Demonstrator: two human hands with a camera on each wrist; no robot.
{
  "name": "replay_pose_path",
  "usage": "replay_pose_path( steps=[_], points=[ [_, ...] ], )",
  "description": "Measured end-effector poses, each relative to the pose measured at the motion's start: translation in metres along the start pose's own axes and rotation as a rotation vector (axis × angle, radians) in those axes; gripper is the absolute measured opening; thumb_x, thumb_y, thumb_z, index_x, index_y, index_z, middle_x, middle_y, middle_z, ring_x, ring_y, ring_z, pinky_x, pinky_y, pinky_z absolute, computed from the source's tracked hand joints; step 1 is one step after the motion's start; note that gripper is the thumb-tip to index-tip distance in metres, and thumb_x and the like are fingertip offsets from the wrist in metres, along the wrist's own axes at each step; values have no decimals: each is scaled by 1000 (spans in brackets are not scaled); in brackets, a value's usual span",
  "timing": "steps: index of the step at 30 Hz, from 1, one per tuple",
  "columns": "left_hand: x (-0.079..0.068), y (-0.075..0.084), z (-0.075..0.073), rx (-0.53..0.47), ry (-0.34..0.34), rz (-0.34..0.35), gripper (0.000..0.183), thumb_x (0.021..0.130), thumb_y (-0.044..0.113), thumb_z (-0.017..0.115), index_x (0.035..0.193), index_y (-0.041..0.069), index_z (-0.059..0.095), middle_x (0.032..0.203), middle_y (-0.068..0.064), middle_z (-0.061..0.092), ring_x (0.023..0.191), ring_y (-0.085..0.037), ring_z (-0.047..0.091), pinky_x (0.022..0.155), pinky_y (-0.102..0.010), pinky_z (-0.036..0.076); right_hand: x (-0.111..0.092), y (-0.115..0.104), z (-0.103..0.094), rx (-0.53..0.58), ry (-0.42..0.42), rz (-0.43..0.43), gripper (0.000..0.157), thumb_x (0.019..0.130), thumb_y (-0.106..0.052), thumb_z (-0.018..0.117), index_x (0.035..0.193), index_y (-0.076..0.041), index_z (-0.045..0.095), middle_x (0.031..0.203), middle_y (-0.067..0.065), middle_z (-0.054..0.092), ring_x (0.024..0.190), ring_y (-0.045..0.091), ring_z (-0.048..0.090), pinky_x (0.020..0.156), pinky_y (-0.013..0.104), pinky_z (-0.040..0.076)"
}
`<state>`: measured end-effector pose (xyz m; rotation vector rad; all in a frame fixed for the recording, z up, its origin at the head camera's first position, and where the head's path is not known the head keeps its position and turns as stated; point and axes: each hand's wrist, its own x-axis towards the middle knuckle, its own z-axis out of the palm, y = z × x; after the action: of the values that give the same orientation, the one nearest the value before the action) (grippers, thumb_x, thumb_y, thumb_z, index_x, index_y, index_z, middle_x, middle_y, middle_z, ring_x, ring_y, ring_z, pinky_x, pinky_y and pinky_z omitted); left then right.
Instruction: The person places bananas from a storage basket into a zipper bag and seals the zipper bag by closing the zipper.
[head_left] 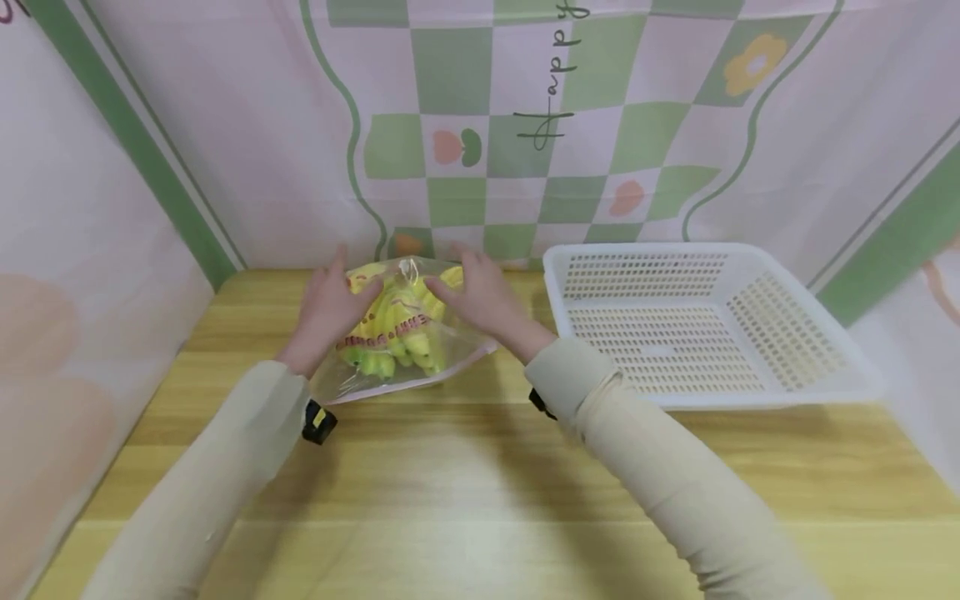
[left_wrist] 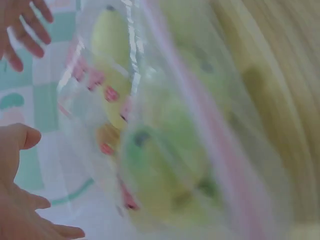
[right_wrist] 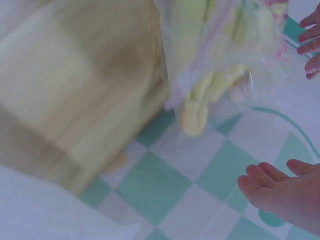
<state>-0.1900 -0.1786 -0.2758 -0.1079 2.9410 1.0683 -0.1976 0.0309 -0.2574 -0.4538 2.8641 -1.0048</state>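
A clear zip bag [head_left: 457,362] with a pink seal strip and red print lies on the wooden table, its seal side facing me. Yellow bananas [head_left: 405,321] with greenish ends show through the plastic. My left hand [head_left: 330,304] hovers over the bag's left side, thumb and fingers spread. On the other side, my right hand [head_left: 483,296] is spread likewise above the bag's right part. Both wrist views show the fingers apart from the bag, with nothing between them. In the left wrist view the bag [left_wrist: 215,115] looks blurred and close.
To the right stands a white plastic basket [head_left: 660,350] with perforated walls and nothing in it. The wooden table [head_left: 450,500] ends at the back against a checked, printed cloth [head_left: 517,150]. More cloth hangs at both sides.
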Motion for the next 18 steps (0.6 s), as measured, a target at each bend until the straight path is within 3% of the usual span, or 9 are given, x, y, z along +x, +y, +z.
replay_pose_path(
  steps=[5,10,18],
  points=[
    [0,23,0,26,48,67,84,94,43,52,155,12,3,158,-25,11,146,-44,11,118,-61,10,-2,1,-30,-19,54,-7,78,96,-47,48,153,-7,13,157,19,22,145,35,25,118,50,25],
    [1,40,-1,32,73,81,82,94,43,50,155,14,3,159,-25,6,147,-43,5,119,-59,4,-4,8,-59,-45,128,5,78,96,-47,47,154,-12,9,160,16,17,147,35,18,120,51,20],
    [6,49,-2,21,117,99,81,94,41,50,155,16,3,159,-25,5,147,-44,3,119,-60,4,-5,30,-98,-140,239,68,79,96,-49,46,155,-15,6,159,21,11,146,39,17,117,57,23]
  ],
)
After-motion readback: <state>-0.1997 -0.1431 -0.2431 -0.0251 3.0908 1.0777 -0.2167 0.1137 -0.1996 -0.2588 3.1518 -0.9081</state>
